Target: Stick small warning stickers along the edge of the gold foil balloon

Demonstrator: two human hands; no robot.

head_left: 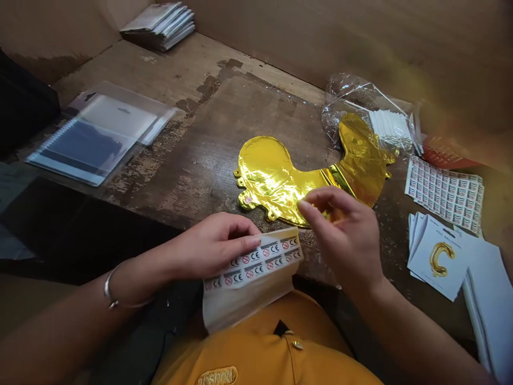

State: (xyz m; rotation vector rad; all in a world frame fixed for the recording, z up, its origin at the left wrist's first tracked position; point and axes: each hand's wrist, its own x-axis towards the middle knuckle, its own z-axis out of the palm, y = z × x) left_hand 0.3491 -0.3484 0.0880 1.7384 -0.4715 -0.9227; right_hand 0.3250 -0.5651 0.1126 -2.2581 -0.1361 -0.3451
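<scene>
A label sheet [252, 278] is gripped by the left hand [216, 246], with its fingers curled over the sheet, and the sheet hangs past the front edge of the tabletop. The right hand [340, 235] is held half-closed, just above a gold foil balloon [276, 182]; whether anything is pinched cannot be told. The balloon is laid flat on the worn wooden tabletop [168, 182], just beyond the hands. A crumpled clear bag [348, 96] and white sticks [390, 128] are placed behind its far end. A second label sheet [444, 195] and white cards [436, 256] printed with a gold C are laid to the right. Clear packets [100, 133] are placed to the left.
</scene>
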